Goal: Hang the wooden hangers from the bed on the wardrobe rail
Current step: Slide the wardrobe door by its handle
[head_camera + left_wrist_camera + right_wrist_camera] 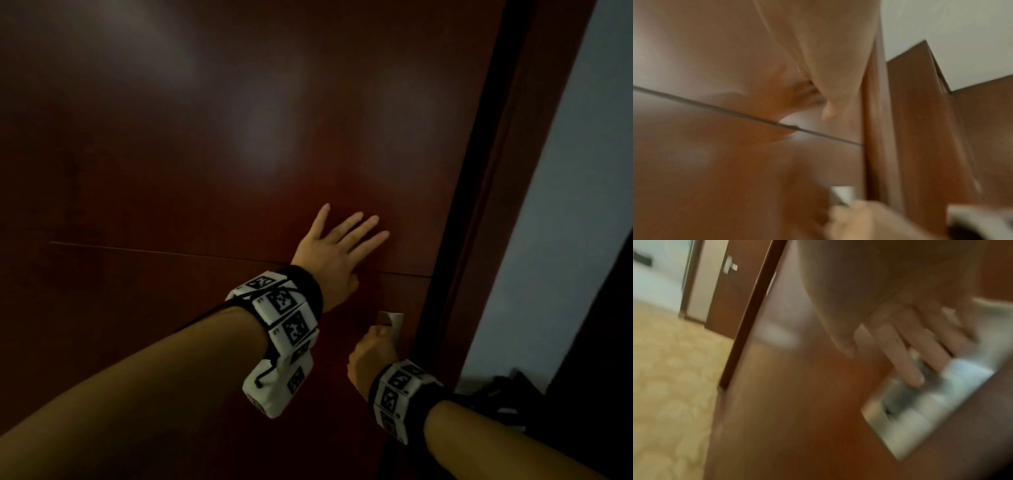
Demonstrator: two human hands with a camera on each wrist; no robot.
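Against the door my left hand presses flat, fingers straight; my right hand hooks its fingers into the metal handle. Hangers aren't visible; probably stiff, light, best gripped by the neck.

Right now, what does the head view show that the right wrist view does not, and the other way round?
Only the head view shows the left hand pressed flat with straight fingers on the dark wooden door, and both marker wristbands. Only the right wrist view shows the pale patterned floor and a second door with a metal fitting farther off. Both show the right hand at the metal handle plate; its fingers reach into the recess, though blur hides the exact grip.
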